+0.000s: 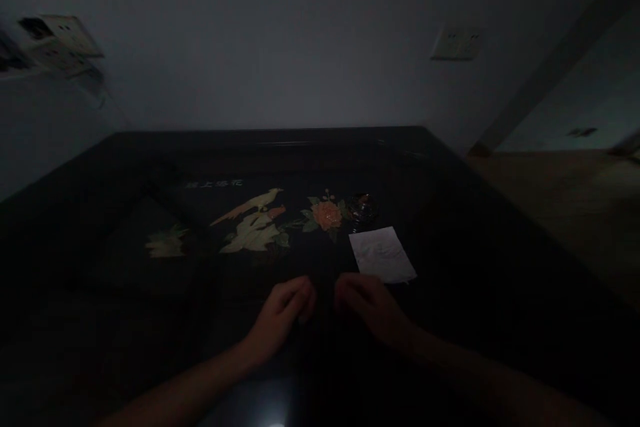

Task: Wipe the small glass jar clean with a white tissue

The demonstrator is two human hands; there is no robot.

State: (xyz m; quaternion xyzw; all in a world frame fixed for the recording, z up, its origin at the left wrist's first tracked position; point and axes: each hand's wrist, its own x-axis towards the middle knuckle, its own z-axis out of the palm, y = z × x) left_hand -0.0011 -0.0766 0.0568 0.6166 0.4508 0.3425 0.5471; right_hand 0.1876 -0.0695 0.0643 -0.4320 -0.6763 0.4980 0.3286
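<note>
My left hand (289, 300) is loosely curled near the front of a dark table, with nothing showing in its fingers. A short gap to its right lies my right hand (364, 297), also curled closed and apparently holding nothing. Just beyond the right hand is a square white cloth or paper sheet (384, 255), flat on the table. Behind that sheet sits a small round glass-like dish (363, 207), its contents too dark to make out. The insides of both fists are hidden.
The dark tabletop (280, 157) carries a picture of birds (253, 213) and a pink flower (327, 215). It meets a pale wall (270, 47) with a socket (457, 42) at right and more sockets (73, 35) at left. Floor (540, 193) shows at right.
</note>
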